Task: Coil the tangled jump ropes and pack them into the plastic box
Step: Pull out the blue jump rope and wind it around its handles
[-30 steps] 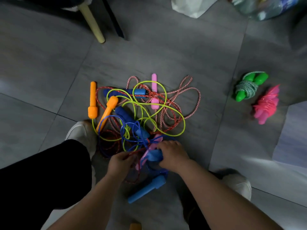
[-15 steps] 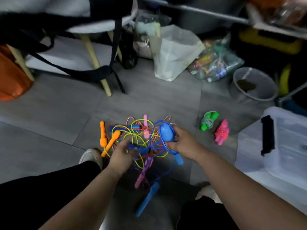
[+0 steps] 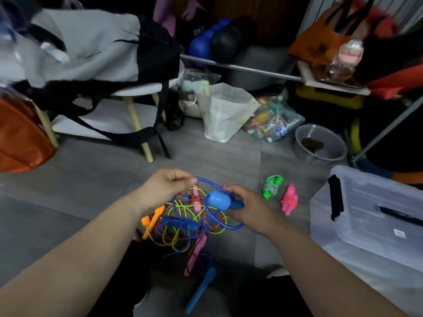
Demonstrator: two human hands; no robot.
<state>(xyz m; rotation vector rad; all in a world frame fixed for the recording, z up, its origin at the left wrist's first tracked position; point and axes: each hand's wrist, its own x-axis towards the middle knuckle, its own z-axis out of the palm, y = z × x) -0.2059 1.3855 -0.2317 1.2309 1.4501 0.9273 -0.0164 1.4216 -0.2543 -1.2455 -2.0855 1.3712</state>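
Note:
A tangle of jump ropes (image 3: pixel 183 220) lies on the grey floor: yellow-green cord, red-white cord, orange, pink and blue handles. My right hand (image 3: pixel 247 209) grips a light blue handle (image 3: pixel 218 200) raised above the pile. My left hand (image 3: pixel 167 188) pinches the dark blue cord (image 3: pixel 210 183) that loops from that handle. A second blue handle (image 3: pixel 201 291) dangles low near my legs. A coiled green rope (image 3: pixel 272 186) and a coiled pink rope (image 3: pixel 289 200) lie to the right. The clear plastic box (image 3: pixel 366 225) stands at the right with its lid on.
A stool (image 3: pixel 137 92) draped with a grey and black bag stands at the back left, beside an orange bag (image 3: pixel 20 136). A white plastic bag (image 3: pixel 226 113), a packet of snacks (image 3: pixel 272 122) and a grey bowl (image 3: pixel 320 145) sit at the back.
Both hands rose from the pile with the blue handle and cord. My left hand shifted from the tangle to pinching the blue cord higher up. The camera tilted upward.

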